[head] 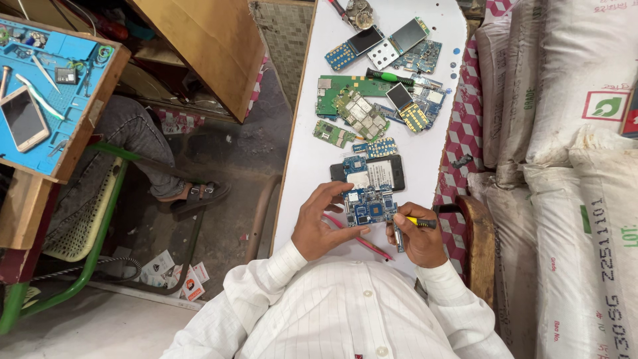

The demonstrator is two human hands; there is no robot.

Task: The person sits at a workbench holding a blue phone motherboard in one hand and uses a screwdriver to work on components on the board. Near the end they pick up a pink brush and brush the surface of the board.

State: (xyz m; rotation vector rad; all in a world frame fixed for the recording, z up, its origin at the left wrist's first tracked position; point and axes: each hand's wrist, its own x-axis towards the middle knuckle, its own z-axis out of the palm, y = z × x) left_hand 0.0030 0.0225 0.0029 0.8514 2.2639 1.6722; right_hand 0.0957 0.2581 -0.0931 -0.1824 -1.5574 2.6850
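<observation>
- Landmark is the long white table (302, 166); everything's placed off that.
- Near end of the table, right by the person's chest: the left hand (322, 229) pinches a small blue circuit board (370, 207) by its left edge, thumb below and fingers curled over the top, holding it just off the surface.
- The right hand (420, 240) is wrapped closed around a yellow-handled screwdriver (413, 225), with the tip at the board's right edge. Can't tell if it's actually seated in a screw.
- A thin red tool (362, 240) lies on the table under the left hand, not being used.
- Just past the board, toward the table's middle: a black phone body (372, 174) with a white label, opened up and boardless, so I'd say the board's already out of it.
- Further up the table: a pile of stripped boards (362, 113), small screens, and a green-handled screwdriver (389, 77).
- My read: teardown's well along, and this board is what's getting worked on.
</observation>
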